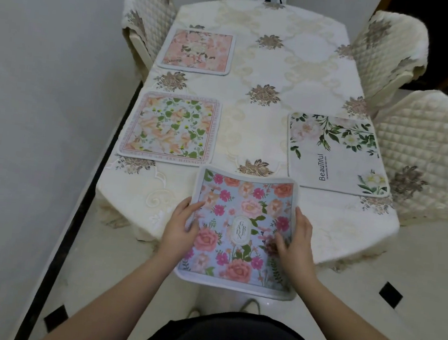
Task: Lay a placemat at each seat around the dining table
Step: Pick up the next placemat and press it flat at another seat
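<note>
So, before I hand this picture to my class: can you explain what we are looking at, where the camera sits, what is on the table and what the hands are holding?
There is no machine here. One camera worn on a person's head looks forward and down, so the arms entering from below are the wearer's own. The left hand and right hand grip the side edges of a blue floral placemat above the near end of the dining table, which has a cream tablecloth. Three placemats already lie flat: a pink one far left, an orange-and-green one near left, and a white "Beautiful" one on the right. Quilted chairs stand around.
</note>
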### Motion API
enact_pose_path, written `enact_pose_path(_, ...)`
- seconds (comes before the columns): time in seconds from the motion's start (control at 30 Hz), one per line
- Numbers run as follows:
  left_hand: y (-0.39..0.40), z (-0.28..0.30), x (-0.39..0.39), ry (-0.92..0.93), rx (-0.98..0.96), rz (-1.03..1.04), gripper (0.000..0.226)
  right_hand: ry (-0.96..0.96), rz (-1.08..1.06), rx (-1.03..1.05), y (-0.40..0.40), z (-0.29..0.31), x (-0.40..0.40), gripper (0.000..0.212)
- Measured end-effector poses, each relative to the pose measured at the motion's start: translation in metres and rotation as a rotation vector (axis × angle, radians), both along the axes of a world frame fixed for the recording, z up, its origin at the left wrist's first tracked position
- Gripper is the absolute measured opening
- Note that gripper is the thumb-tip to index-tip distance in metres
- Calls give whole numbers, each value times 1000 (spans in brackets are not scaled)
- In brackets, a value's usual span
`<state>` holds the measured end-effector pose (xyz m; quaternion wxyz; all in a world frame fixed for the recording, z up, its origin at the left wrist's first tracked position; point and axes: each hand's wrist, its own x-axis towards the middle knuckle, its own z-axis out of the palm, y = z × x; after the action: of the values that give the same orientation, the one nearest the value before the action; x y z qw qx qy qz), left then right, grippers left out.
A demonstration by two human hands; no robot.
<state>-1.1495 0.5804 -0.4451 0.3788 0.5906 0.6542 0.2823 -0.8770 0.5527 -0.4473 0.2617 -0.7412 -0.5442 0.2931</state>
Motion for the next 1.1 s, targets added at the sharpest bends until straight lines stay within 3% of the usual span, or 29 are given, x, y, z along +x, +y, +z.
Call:
enact_pose_path(0.1, 0, 12, -8, -159, 13, -46, 38, 110, -51, 30, 1, 20, -1, 77)
enact_pose_path(0.17, 0, 15, -12, -249, -40, -59, 40, 231, -129, -54, 0, 26, 2, 80)
enact_pose_path(0.23, 0, 18, -13, -398, -139, -63, 52, 286, -128, -156, -5, 30, 6, 75)
enact_pose_path(0.3, 3, 23, -11, -435, -219, -98, 70, 270, -73, -185, -11, 33, 5, 74)
enact_pose_path(0.37, 6, 27, -8, -355, -276, -156, 82, 248, -44, -202, -13, 38, -1, 81)
enact_pose_path(0.47, 9, 29, -8, -257, -303, -169, 84, 169, -49, -244, -17, 38, -9, 87)
enact_pose_path(0.63, 16, 36, -14, -142, -235, -240, 73, 260, -215, -151, -26, 46, -1, 74)
enact_pose_path(1.1, 4, 102, 86, -69, -8, -538, 69, 421, -507, 90, -137, 92, 63, 75)
